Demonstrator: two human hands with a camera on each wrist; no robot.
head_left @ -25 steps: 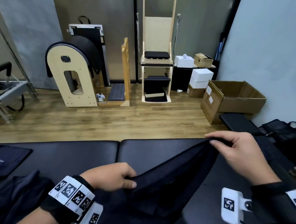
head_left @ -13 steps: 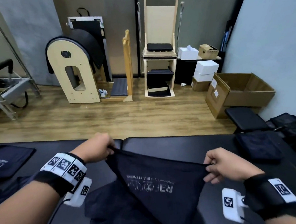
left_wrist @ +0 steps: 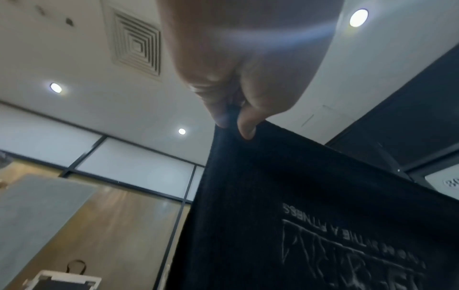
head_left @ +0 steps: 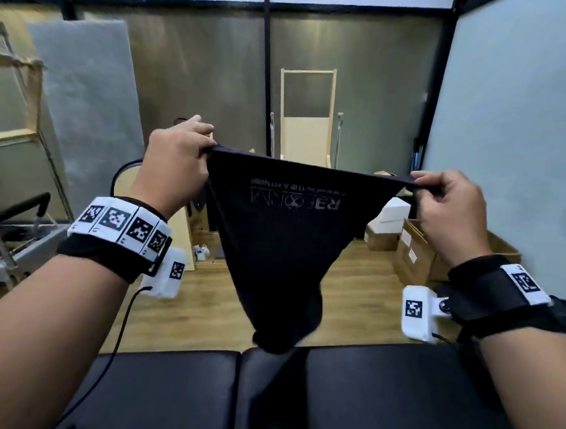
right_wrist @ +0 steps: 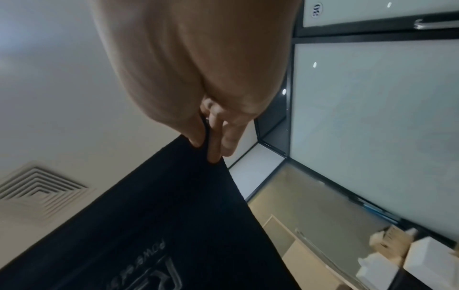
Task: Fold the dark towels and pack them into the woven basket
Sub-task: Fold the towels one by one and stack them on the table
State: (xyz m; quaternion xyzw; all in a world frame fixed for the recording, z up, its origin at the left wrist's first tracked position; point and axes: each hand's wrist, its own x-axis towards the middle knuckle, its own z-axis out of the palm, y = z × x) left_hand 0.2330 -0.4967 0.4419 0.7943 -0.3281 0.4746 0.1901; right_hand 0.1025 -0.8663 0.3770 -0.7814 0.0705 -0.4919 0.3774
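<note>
A dark towel [head_left: 283,240] with grey lettering hangs in the air in front of me, stretched by its top edge. My left hand [head_left: 176,162] pinches its upper left corner and my right hand [head_left: 446,203] pinches its upper right corner. The cloth narrows downward and its bunched lower end [head_left: 278,340] hangs just above the black padded bench [head_left: 167,395]. The left wrist view shows thumb and finger pinching the towel [left_wrist: 298,215] corner; the right wrist view shows the same on the towel [right_wrist: 161,225]. The woven basket is not in view.
Beyond the bench lies a wooden floor [head_left: 211,305]. Cardboard boxes [head_left: 414,250] and white boxes [head_left: 390,213] stand at the right by the pale wall. A tall wooden frame [head_left: 306,117] stands at the back, metal equipment [head_left: 8,232] at the left.
Both hands have lifted the towel from low over the bench up to chest height, so it now hangs free. The head view has tilted upward.
</note>
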